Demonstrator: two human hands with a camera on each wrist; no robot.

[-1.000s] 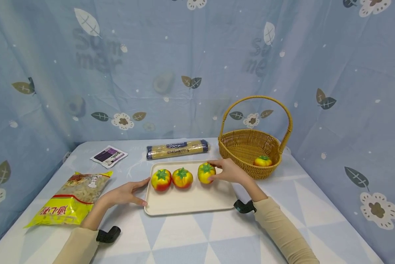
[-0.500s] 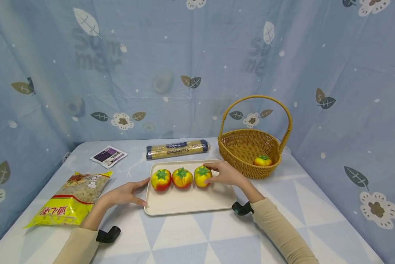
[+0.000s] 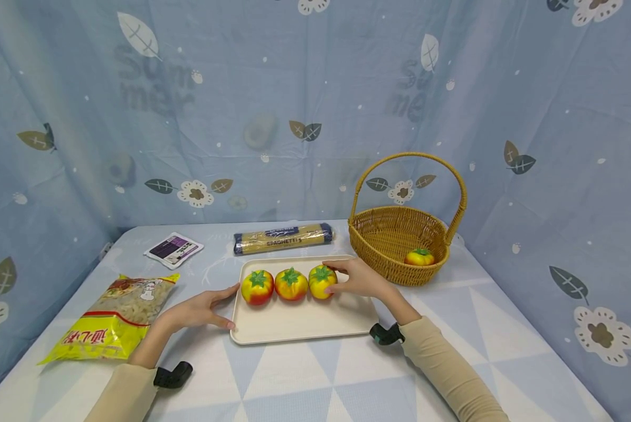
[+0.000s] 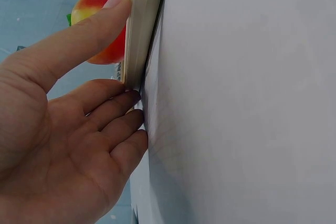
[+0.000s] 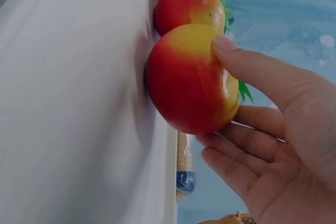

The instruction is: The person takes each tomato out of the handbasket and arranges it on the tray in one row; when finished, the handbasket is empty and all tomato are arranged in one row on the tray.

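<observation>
A cream tray holds three red-and-yellow tomatoes with green leafy tops in a row. My right hand holds the rightmost tomato between thumb and fingers; it sits on the tray close against the middle tomato. The right wrist view shows the thumb on the held tomato's upper side, fingers around its near side. The left tomato stands near the tray's left rim. My left hand rests against that rim, fingers relaxed and spread from the thumb, whose tip touches the tray edge.
A wicker basket with a tall handle stands at the back right, one tomato inside. Behind the tray lies a spaghetti pack. A purple-and-white packet and a yellow pasta bag lie on the left.
My right hand has slid the held tomato left along the tray, up beside the middle tomato. The left hand has kept its place at the tray's edge.
</observation>
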